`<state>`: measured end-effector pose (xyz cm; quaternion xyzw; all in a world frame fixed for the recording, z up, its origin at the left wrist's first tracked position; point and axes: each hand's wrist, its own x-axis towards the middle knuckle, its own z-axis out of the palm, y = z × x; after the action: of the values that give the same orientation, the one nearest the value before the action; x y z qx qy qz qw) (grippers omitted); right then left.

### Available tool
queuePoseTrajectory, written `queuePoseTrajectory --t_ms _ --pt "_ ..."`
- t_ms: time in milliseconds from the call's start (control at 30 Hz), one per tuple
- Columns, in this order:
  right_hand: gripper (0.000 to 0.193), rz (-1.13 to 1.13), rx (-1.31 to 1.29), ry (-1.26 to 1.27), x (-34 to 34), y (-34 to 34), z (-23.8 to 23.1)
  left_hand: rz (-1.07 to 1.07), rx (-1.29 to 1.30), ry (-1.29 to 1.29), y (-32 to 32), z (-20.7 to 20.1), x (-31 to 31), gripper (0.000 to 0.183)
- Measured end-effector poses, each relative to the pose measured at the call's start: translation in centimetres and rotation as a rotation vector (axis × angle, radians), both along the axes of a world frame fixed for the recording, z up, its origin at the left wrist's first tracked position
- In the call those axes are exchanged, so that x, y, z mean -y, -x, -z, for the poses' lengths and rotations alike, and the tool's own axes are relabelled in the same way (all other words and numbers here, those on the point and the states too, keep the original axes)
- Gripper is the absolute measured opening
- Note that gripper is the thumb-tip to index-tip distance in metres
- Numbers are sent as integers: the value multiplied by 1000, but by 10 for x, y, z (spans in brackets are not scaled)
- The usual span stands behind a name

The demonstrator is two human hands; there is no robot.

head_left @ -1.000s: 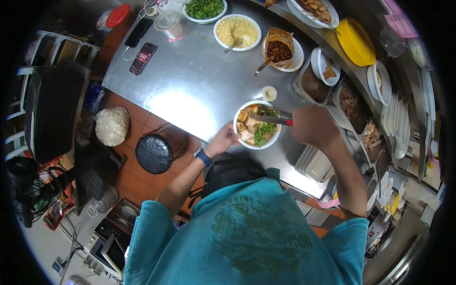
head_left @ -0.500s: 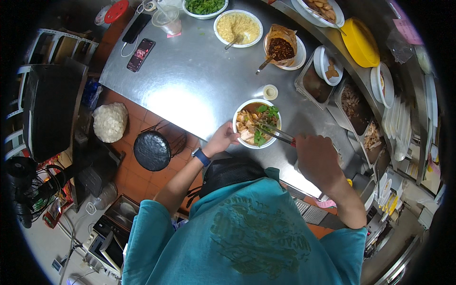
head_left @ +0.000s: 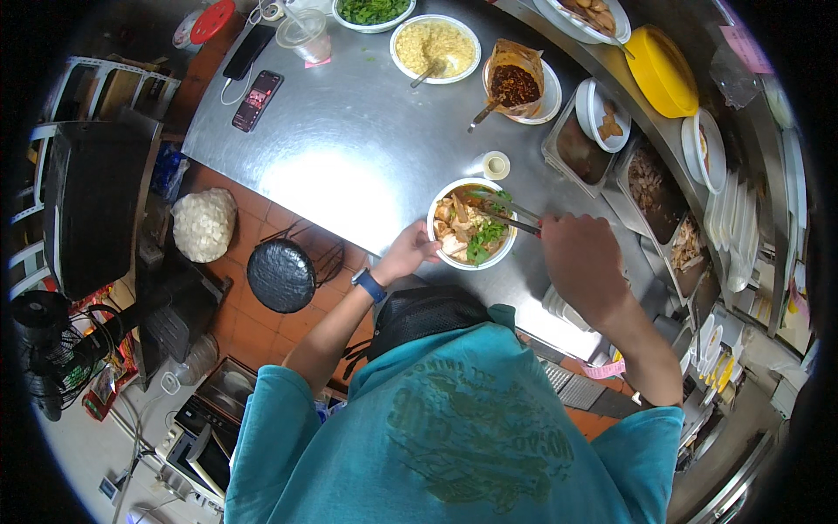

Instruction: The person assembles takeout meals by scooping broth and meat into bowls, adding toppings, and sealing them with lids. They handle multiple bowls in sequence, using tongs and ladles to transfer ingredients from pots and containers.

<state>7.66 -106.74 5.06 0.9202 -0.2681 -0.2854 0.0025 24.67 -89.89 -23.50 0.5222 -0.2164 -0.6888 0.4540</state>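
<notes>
A white bowl (head_left: pixel 470 265) stands near the table's front edge, holding brown broth, pale meat pieces (head_left: pixel 452 229) and chopped green herbs (head_left: pixel 483 247). My left hand (head_left: pixel 411 254) grips the bowl's left rim between thumb and fingers. Closed around the handles of metal tongs (head_left: pixel 527 225), my right hand (head_left: pixel 583 265) is just right of the bowl. The tongs' tips reach in among the greens at the bowl's right side; what lies between them cannot be made out. A small pale cup (head_left: pixel 496 166) stands just behind the bowl.
Behind are bowls of chopped garlic-like bits (head_left: pixel 447 59), green herbs (head_left: pixel 367 13) and dark red chili sauce (head_left: pixel 512 86), two with spoons. Metal trays of meat (head_left: pixel 646 185) line the right. Two phones (head_left: pixel 257 98) lie at left. A round black stool (head_left: pixel 279 276) stands on the floor.
My right hand has shifted slightly right and up with the tongs, whose arms look farther apart. The greens and meat in the bowl have been moved about. My left hand stays at the rim.
</notes>
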Motion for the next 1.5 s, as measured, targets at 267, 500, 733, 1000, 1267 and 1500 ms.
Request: queuePoseTrajectory --t_ms 267,500,733,1000,1267,1500 --pt "11 -98 14 29 -4 -10 -6 12 -7 3 0 5 -1 26" --pt "9 -134 13 88 -4 -17 -12 40 36 6 -1 3 -1 24" --pt "10 -52 -10 105 2 -20 -10 7 -3 -8 -1 1 0 21" --pt "11 -16 -4 18 3 -14 -3 8 -3 -8 -1 3 -1 23" --pt "15 231 94 15 -3 32 -22 29 26 22 -3 -4 1 25" --pt "24 1228 642 -359 -31 175 -20 -81 2 9 3 -11 1 19"
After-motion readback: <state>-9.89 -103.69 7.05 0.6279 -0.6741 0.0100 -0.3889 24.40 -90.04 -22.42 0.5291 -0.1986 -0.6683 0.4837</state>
